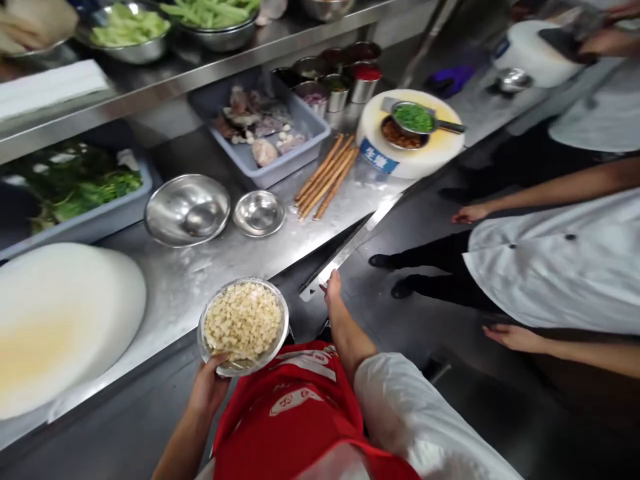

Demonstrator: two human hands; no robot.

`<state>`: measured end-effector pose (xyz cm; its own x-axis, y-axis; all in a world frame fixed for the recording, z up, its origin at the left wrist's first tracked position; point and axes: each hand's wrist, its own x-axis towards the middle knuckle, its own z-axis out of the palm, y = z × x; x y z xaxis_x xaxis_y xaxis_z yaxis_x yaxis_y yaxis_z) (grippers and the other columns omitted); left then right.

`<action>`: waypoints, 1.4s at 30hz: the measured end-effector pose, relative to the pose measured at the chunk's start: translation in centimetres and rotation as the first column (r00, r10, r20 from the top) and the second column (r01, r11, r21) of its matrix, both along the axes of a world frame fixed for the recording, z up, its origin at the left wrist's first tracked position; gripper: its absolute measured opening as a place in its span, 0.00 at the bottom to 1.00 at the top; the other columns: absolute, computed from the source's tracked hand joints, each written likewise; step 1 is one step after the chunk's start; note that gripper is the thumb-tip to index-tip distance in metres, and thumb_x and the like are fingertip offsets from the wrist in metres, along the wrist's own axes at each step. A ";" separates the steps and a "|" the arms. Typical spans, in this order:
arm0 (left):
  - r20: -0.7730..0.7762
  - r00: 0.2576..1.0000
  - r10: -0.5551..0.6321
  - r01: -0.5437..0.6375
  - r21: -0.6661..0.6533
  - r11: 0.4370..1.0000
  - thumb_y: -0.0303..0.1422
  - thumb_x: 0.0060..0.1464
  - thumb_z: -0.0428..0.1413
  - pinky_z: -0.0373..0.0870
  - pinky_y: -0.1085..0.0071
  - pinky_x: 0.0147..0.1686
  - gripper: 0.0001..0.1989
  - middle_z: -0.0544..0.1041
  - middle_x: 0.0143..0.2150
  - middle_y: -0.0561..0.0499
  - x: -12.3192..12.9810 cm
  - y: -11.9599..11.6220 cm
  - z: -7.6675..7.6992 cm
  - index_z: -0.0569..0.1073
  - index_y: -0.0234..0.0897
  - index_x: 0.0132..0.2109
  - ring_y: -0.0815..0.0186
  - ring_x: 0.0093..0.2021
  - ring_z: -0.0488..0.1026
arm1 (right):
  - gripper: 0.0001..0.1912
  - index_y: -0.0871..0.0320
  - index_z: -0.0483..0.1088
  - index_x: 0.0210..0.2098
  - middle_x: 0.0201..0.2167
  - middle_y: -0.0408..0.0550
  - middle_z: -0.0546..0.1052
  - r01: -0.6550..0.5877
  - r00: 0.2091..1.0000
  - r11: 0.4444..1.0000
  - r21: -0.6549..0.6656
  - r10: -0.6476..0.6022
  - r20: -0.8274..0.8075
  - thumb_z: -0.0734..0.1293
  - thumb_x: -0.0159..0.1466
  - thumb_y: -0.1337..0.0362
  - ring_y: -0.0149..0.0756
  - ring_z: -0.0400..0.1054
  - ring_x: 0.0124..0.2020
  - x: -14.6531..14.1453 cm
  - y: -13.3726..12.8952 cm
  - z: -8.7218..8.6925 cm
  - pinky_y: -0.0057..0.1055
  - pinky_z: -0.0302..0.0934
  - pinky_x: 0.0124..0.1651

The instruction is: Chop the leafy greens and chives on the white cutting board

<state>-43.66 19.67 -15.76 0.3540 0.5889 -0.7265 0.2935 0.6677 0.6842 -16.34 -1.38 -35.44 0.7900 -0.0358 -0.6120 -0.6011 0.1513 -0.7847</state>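
Note:
My left hand (209, 385) grips the near rim of a round metal bowl (283, 308), thumb over the edge. The bowl is filled with small pale diced pieces (243, 319) and is held in front of the counter edge, just left of my red apron (295, 407). My right hand (334, 287) is closed on the near end of a metal door (353, 243) that stands ajar under the counter, with a dark gap behind it. The fingertips of that hand are mostly hidden.
The steel counter (185, 280) carries two metal bowls (188, 210), brown sticks (327, 177), a grey bin (270, 175) with meat, and round white chopping boards (65, 320). A cleaver and small bowls lie on one board (425, 157). A co-worker (560, 247) stands at right.

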 end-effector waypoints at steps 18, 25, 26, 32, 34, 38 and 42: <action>0.086 0.991 -0.101 0.104 -0.033 0.994 0.36 0.44 0.69 0.77 0.69 0.33 0.17 0.81 0.35 0.49 10.1 15.1 -4.2 0.75 0.37 0.40 0.64 0.33 0.78 | 0.17 0.56 0.69 0.37 0.37 0.50 0.78 -0.185 0.983 0.981 -0.052 0.183 -0.029 0.66 0.60 0.48 0.40 0.75 0.38 1.3 4.9 8.6 0.37 0.71 0.42; 0.138 0.989 0.041 -0.044 0.018 0.999 0.41 0.34 0.73 0.74 0.69 0.35 0.27 0.76 0.34 0.54 9.1 11.1 -4.0 0.72 0.38 0.41 0.67 0.33 0.75 | 0.13 0.54 0.77 0.42 0.39 0.49 0.81 -0.698 0.544 0.650 -0.302 0.755 0.367 0.65 0.66 0.54 0.43 0.75 0.41 2.0 11.1 16.3 0.42 0.69 0.49; 0.122 0.991 0.059 -0.065 0.048 0.997 0.42 0.35 0.73 0.73 0.69 0.34 0.28 0.76 0.34 0.54 9.4 10.5 -4.0 0.72 0.38 0.42 0.67 0.32 0.74 | 0.14 0.53 0.77 0.46 0.43 0.50 0.81 -0.753 0.349 0.532 -0.386 0.821 0.451 0.62 0.68 0.56 0.43 0.74 0.45 3.0 13.2 17.1 0.42 0.68 0.52; -0.056 0.990 -0.129 0.140 0.356 0.924 0.43 0.42 0.66 0.66 0.71 0.28 0.23 0.68 0.24 0.57 11.0 12.1 -3.3 0.76 0.34 0.45 0.69 0.25 0.66 | 0.22 0.55 0.69 0.60 0.65 0.52 0.69 -0.474 -0.762 -0.085 -0.876 0.539 0.360 0.59 0.68 0.73 0.44 0.58 0.67 6.7 26.8 18.6 0.47 0.52 0.68; -0.112 0.963 -0.245 0.270 0.408 0.872 0.42 0.43 0.65 0.64 0.71 0.28 0.22 0.69 0.24 0.56 11.5 14.5 -3.1 0.78 0.34 0.43 0.68 0.26 0.65 | 0.20 0.58 0.68 0.59 0.63 0.56 0.70 -0.323 -0.796 -0.126 -0.938 0.572 0.197 0.58 0.69 0.72 0.47 0.60 0.65 6.6 29.2 18.4 0.50 0.55 0.65; -0.165 0.871 -0.462 0.479 0.490 0.728 0.36 0.40 0.65 0.68 0.70 0.40 0.18 0.78 0.36 0.50 13.8 19.8 -3.1 0.80 0.36 0.41 0.63 0.37 0.72 | 0.17 0.61 0.72 0.53 0.52 0.60 0.75 -0.250 -0.656 -0.145 -0.957 0.753 0.057 0.58 0.70 0.71 0.50 0.67 0.56 7.1 29.6 18.0 0.48 0.60 0.60; 0.047 0.805 -0.591 0.547 0.328 0.770 0.33 0.37 0.65 0.68 0.70 0.40 0.13 0.77 0.36 0.50 17.0 23.4 -3.7 0.78 0.36 0.35 0.63 0.39 0.73 | 0.21 0.63 0.70 0.57 0.51 0.60 0.76 -0.467 -0.264 0.012 -0.884 0.953 0.152 0.65 0.66 0.65 0.50 0.69 0.51 8.6 25.7 16.8 0.44 0.62 0.57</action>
<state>-26.61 43.03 -19.49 0.7744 0.4174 -0.4755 0.4435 0.1779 0.8785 -7.70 24.30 -18.65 0.3249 0.9383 -0.1186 0.7503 -0.3321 -0.5716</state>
